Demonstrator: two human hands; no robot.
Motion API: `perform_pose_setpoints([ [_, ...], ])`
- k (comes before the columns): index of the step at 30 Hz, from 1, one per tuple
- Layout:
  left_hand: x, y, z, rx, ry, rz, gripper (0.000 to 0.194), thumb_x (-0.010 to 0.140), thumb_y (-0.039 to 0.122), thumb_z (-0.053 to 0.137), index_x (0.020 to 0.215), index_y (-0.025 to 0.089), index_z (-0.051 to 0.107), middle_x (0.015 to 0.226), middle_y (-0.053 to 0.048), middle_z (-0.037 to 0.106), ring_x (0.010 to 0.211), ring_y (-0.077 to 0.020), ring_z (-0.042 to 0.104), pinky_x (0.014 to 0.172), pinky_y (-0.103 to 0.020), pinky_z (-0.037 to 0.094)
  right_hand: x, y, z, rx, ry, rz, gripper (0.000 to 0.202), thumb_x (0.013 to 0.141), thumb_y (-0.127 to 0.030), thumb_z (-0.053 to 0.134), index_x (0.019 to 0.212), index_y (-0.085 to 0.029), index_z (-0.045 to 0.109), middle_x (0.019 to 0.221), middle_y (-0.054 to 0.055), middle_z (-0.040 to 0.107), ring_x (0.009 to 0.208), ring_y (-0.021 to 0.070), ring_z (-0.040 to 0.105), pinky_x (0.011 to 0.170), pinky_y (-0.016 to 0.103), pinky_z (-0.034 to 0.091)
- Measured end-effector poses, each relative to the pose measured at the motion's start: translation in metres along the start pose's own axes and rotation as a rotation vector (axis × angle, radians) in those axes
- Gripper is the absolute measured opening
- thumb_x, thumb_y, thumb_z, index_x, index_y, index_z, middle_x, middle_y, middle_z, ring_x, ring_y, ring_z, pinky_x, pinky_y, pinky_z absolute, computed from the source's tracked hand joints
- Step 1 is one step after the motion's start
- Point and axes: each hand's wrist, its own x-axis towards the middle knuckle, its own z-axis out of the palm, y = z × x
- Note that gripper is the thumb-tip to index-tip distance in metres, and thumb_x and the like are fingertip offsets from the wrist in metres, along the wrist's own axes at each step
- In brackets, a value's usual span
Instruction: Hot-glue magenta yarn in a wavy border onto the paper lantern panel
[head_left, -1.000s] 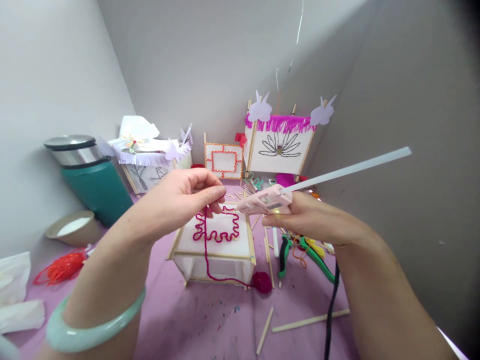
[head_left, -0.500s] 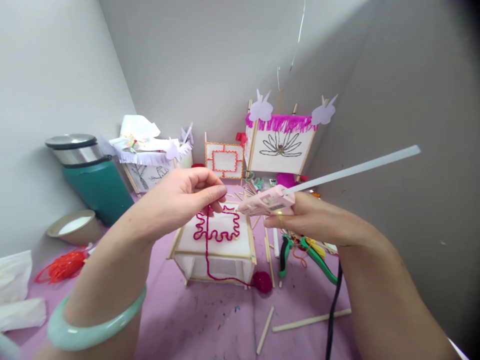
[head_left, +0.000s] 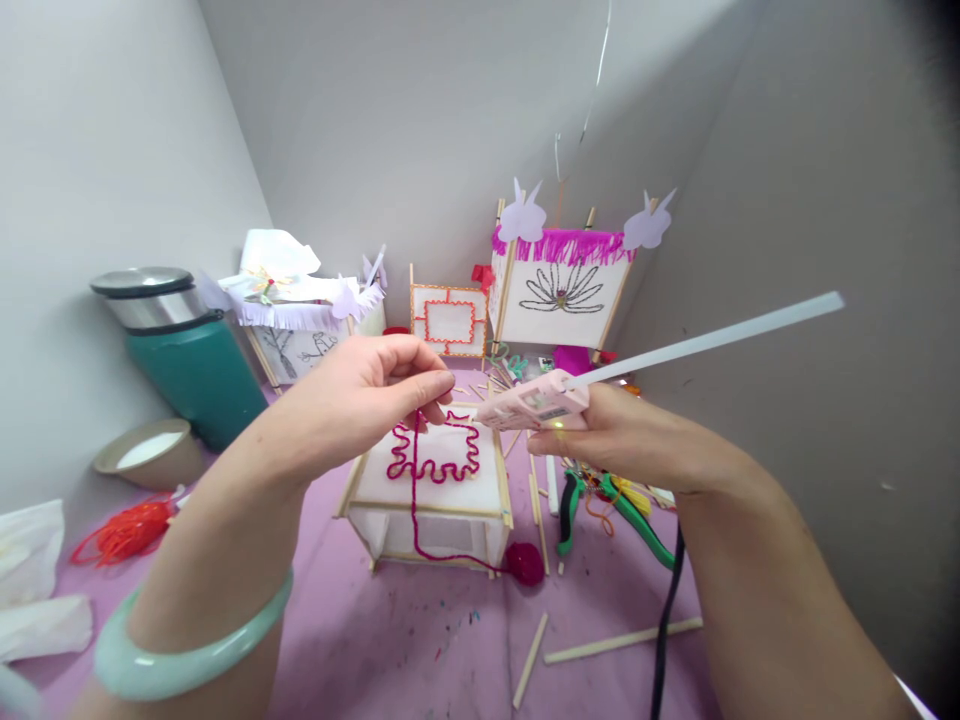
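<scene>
A pinch of thumb and fingertips on my left hand (head_left: 394, 385) holds magenta yarn (head_left: 415, 500), which hangs down over the front of a white-panelled wooden frame box (head_left: 435, 535) to a small yarn ball (head_left: 524, 565). Wavy yarn trim (head_left: 439, 472) lies in a rough rectangle on the box's top panel. My right hand (head_left: 611, 435) is closed around a pale pink hot glue gun (head_left: 536, 402), with a long translucent glue stick (head_left: 712, 340) jutting from its back. The gun's nozzle is close above the panel's far right part; whether it touches cannot be made out.
Green-handled pliers (head_left: 634, 520) and a black cord (head_left: 667, 620) are at right; loose wooden sticks (head_left: 622, 640) lie in front. Decorated lanterns (head_left: 562, 295) stand behind. On the left are a teal bottle (head_left: 191, 370), a bowl (head_left: 150, 455) and red yarn (head_left: 127, 530).
</scene>
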Motion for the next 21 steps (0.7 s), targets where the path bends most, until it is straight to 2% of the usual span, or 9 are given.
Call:
perform_pose_setpoints([
  [5, 0.0017, 0.0014, 0.0011, -0.008, 0.014, 0.012, 0.019, 0.083, 0.035, 0.058, 0.074, 0.019, 0.063, 0.070, 0.000, 0.066, 0.066, -0.0129, 0.060, 0.061, -0.024, 0.047, -0.0004, -0.0013, -0.0005, 0.032, -0.078, -0.013, 0.040, 0.089, -0.025, 0.058, 0.128, -0.030, 0.058, 0.133, 0.000, 0.060, 0.124, 0.0209, 0.053, 0.106, 0.038, 0.042],
  [12, 0.0032, -0.0004, 0.0025, -0.029, 0.027, 0.018, 0.020, 0.085, 0.036, 0.056, 0.077, 0.019, 0.062, 0.075, 0.000, 0.067, 0.068, -0.0125, 0.060, 0.062, -0.023, 0.046, -0.0049, 0.0005, -0.0031, -0.058, 0.057, 0.085, 0.040, 0.087, -0.033, 0.062, 0.126, -0.032, 0.059, 0.130, 0.000, 0.062, 0.119, 0.0256, 0.057, 0.105, 0.045, 0.042],
  [21, 0.0039, -0.0052, 0.0055, 0.000, -0.031, 0.044, 0.025, 0.089, 0.042, 0.051, 0.086, 0.020, 0.062, 0.083, -0.001, 0.068, 0.072, -0.0149, 0.062, 0.060, -0.026, 0.046, -0.0007, -0.0039, 0.0027, 0.062, 0.003, 0.036, 0.044, 0.088, -0.030, 0.062, 0.131, -0.032, 0.056, 0.134, -0.002, 0.059, 0.124, 0.0208, 0.053, 0.107, 0.036, 0.041],
])
